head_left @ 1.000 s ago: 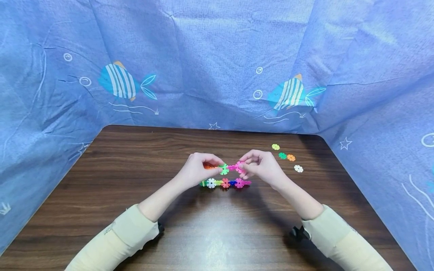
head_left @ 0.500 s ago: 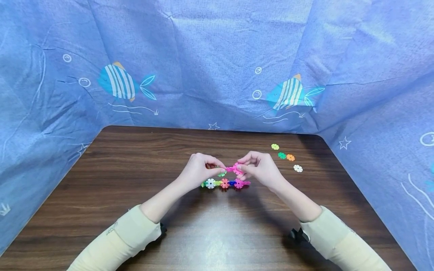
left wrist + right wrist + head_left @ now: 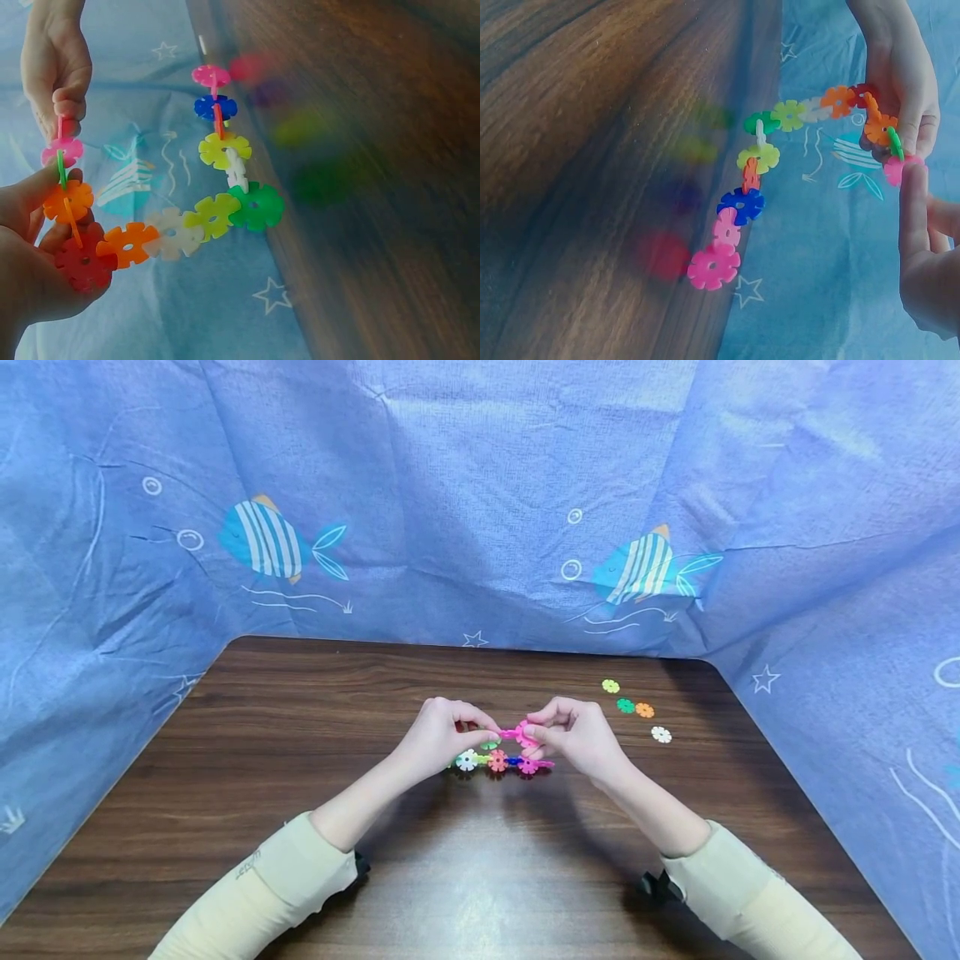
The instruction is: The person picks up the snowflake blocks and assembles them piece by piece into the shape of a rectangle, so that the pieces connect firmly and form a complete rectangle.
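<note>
Flower-shaped plastic discs with notched edges are slotted together into a long chain, bent round in a U. My left hand (image 3: 435, 739) pinches the chain near one end, by the green disc (image 3: 61, 168), with an orange disc (image 3: 69, 201) and a red disc (image 3: 85, 261) against its fingers. My right hand (image 3: 581, 737) pinches the pink end disc (image 3: 525, 734) between thumb and fingers. A middle pink disc (image 3: 62, 152) joins the two. The chain's other side runs nearer me, past a white disc (image 3: 467, 761) and a blue disc (image 3: 741, 205) to a pink disc (image 3: 713, 266).
On the dark wooden table (image 3: 300, 693), loose discs lie at the back right: a yellow one (image 3: 611, 686), a green one (image 3: 626, 706), an orange one (image 3: 644, 710) and a white one (image 3: 661, 735). A blue fish-patterned cloth (image 3: 465, 485) hangs behind the table.
The green disc by my left fingers has turned from face-on to tilted and sits partly behind them. My left fingertips have shifted slightly right, closer to the pink discs. The right hand has barely moved.
</note>
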